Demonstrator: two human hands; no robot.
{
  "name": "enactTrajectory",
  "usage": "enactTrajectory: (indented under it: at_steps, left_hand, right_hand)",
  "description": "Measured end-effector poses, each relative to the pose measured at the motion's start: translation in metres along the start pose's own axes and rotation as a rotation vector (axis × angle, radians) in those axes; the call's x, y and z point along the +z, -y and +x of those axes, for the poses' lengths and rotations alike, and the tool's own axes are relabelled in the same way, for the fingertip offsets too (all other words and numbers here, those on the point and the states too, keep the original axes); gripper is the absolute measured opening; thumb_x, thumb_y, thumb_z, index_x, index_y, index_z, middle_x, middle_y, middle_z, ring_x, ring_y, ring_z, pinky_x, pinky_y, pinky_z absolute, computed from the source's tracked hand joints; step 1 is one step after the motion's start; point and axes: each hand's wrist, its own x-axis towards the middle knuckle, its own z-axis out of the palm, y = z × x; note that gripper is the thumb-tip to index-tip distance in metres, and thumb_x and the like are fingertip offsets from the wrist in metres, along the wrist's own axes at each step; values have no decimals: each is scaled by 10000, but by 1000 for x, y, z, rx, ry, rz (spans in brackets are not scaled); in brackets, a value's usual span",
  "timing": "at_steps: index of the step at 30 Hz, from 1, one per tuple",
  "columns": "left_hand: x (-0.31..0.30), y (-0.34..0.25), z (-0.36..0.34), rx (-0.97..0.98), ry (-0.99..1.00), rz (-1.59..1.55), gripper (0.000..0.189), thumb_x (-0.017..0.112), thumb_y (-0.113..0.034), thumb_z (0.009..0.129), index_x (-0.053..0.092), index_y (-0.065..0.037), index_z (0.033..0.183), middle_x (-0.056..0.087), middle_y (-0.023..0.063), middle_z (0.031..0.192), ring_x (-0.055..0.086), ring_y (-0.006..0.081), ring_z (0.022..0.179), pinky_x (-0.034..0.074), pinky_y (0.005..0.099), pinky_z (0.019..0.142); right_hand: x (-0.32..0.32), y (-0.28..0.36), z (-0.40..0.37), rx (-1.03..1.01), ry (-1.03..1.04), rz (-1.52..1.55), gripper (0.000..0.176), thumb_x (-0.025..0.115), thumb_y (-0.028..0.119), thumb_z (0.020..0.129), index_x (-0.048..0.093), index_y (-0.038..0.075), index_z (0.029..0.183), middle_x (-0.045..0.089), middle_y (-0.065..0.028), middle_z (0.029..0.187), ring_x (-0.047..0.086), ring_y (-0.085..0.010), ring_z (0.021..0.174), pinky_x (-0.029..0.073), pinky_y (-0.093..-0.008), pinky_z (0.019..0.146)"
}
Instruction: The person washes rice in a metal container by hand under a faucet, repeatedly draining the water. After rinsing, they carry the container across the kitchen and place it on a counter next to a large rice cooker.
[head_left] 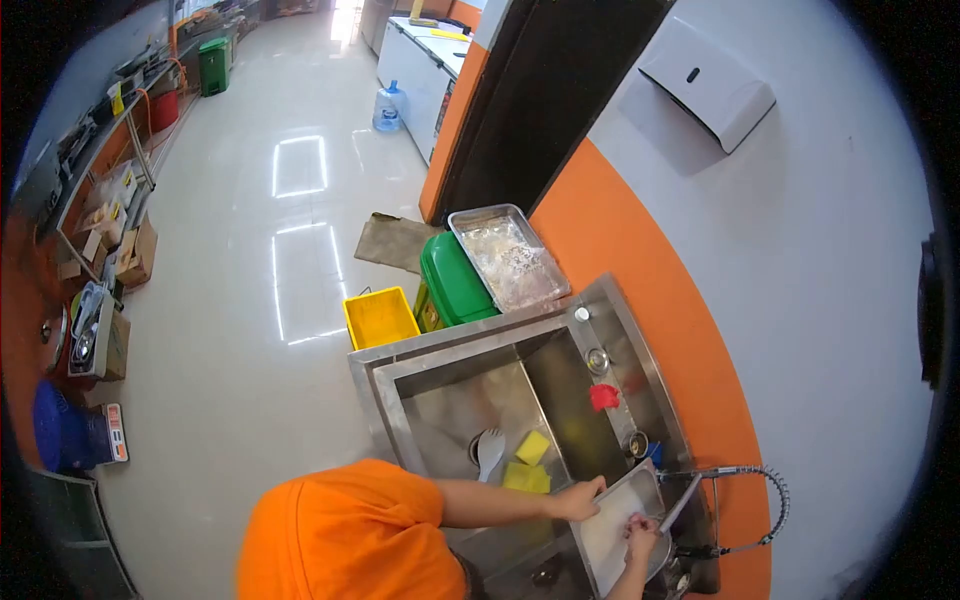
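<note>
My left hand (pixel 577 500) grips the near rim of a rectangular metal pan (pixel 603 540) with a pale inside, tilted over the sink. Closed fingers of my right hand (pixel 641 541) press against the inside of the pan; a small pinkish thing shows at them, too small to name. Beside the pan is a faucet with a spring hose (pixel 780 500). In the steel sink (pixel 470 385) lie a white spatula-like utensil (pixel 489 452), a yellow sponge (pixel 533 447) and a yellowish cloth-like piece (pixel 526 478).
A red cloth (pixel 604 397) rests on the sink ledge. Beyond the sink stand a yellow bin (pixel 382 318), a green lidded bin (pixel 458 280) and a large metal tray (pixel 505 255). A paper dispenser (pixel 708 85) hangs on the right wall.
</note>
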Motion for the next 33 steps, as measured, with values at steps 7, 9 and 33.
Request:
enactTrajectory:
  at_steps: [7,9,33]
  left_hand:
    - [-4,-6,0,-115,56,8,397,538,-80,681,405,-18,1051,584,244,901,578,384,870,448,437,741]
    - [-1,0,3,-111,52,15,393,537,-82,681,407,-16,1045,587,239,911,578,381,880,449,433,742]
    - [-2,-4,-1,-43,11,24,374,536,-68,679,403,-6,1023,582,252,890,577,386,874,446,434,737]
  right_hand:
    - [1,-7,27,360,-24,639,121,487,223,916,538,150,997,547,13,732,451,-94,530,349,-214,425]
    - [7,-5,35,358,-47,784,108,482,216,918,550,154,976,551,20,740,450,-83,533,341,-204,424]
    - [11,-54,73,21,100,773,267,573,-82,746,549,60,971,590,-55,917,557,-160,858,457,-259,793]
